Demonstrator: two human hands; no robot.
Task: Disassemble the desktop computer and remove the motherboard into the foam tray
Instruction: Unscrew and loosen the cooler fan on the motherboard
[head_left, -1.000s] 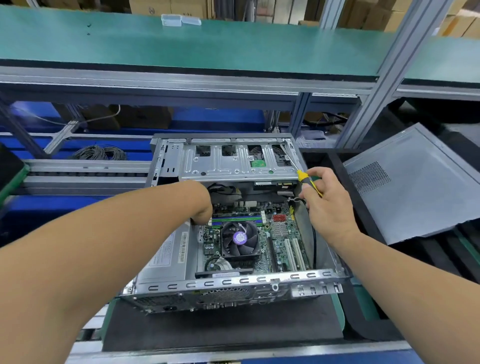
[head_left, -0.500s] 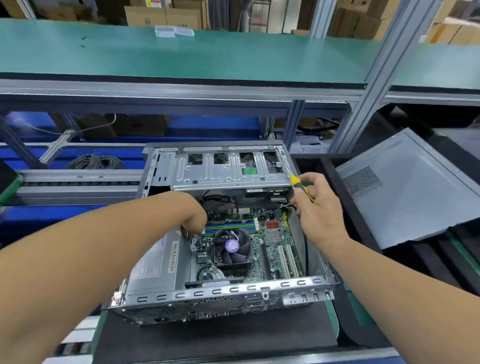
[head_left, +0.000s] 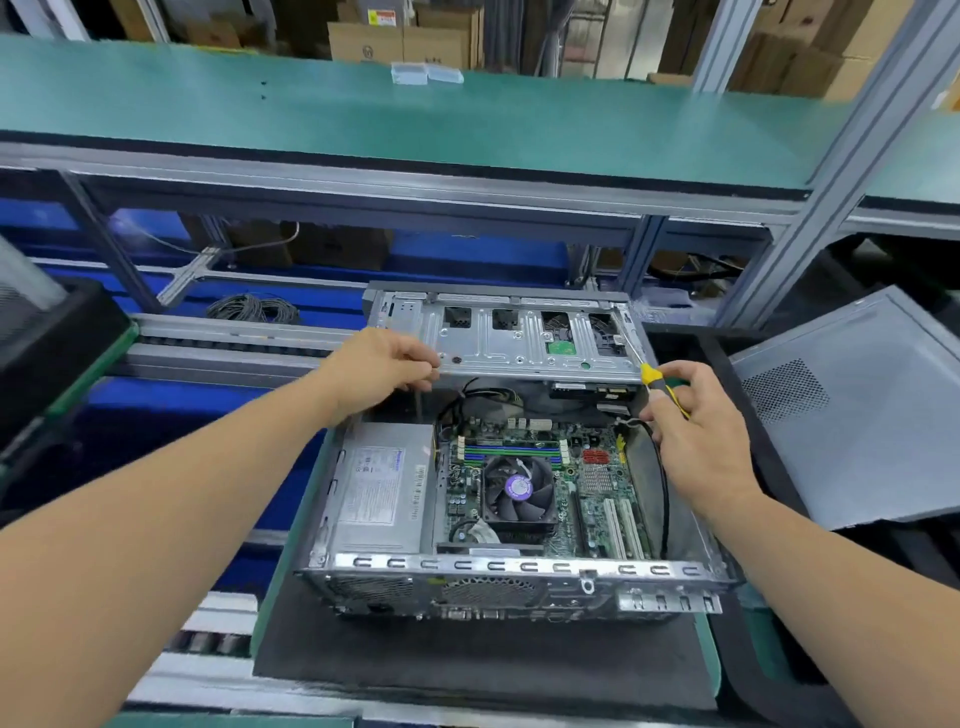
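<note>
Case (head_left: 519, 569) lay open; my left hand (head_left: 379, 366) pinched the drive cage (head_left: 524, 340), my right hand (head_left: 696, 421) gripped a screwdriver (head_left: 655, 381).

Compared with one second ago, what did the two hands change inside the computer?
The left hand came up out of the case, where it was reaching down beside the memory slots, and now its fingers pinch the near edge of the drive cage. The right hand stayed at the case's right side, holding the screwdriver. The motherboard stays in place.
</note>
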